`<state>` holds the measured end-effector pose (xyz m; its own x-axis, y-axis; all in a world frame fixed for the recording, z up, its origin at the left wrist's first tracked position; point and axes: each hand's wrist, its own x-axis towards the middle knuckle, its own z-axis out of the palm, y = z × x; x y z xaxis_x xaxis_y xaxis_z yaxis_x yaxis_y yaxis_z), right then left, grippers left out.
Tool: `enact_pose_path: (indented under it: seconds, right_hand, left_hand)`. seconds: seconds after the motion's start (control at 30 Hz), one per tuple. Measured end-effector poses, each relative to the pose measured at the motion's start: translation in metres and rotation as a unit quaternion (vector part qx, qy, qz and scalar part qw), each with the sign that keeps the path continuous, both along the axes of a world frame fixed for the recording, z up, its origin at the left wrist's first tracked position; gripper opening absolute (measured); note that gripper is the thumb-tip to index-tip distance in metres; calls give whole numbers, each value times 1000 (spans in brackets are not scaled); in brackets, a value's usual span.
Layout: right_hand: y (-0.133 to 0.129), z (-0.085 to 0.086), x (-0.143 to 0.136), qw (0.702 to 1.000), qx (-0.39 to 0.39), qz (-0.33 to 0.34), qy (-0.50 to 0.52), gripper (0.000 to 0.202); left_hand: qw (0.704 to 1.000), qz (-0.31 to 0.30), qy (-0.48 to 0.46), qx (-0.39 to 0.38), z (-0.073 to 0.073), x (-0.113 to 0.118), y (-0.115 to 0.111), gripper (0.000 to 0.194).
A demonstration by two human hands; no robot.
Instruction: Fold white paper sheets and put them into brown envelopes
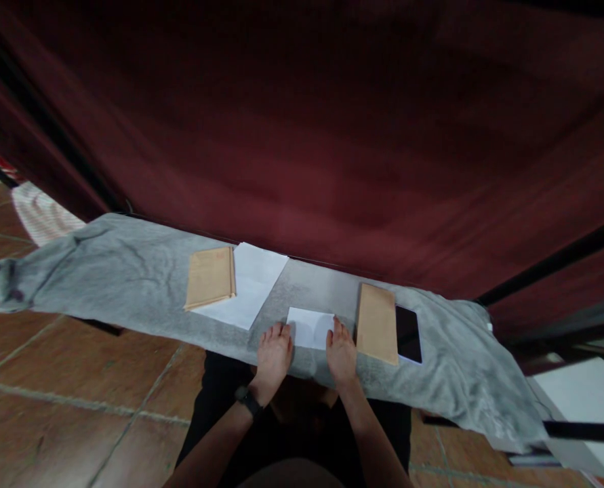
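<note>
A small white sheet of paper, apparently folded, lies on the grey cloth in front of me. My left hand is at its left edge, fingers bent and closed against the paper's side. At the opposite edge, my right hand grips the paper, its thumb on top and the other fingers along the border. Both palms face down, close to the cloth. The undersides of the fingers are hidden.
Grey cloth covers the long narrow table. On the left, brown envelopes overlap larger white sheets. Another brown envelope lies right of my hands, beside a dark-screened phone or tablet. A dark red curtain hangs behind.
</note>
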<state>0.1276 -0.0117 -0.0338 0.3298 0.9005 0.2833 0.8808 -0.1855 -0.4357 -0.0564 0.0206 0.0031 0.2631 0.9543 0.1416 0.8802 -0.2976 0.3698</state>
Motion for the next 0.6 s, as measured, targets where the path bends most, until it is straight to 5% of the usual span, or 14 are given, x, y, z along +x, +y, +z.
enact_pose_path:
  seconds: [0.23,0.47,0.6]
  right_hand:
    - [-1,9,-5,1000,3,-22,0,47]
    - [14,14,-26,988,-8,154,21,52]
    - [13,2,-32,985,-28,169,-33,51]
  left_hand:
    - [985,-143,30,86,-23,19,2,47]
    - [979,-170,59,92,-30,18,3,52]
    - [977,-184,66,91,-30,13,5,55]
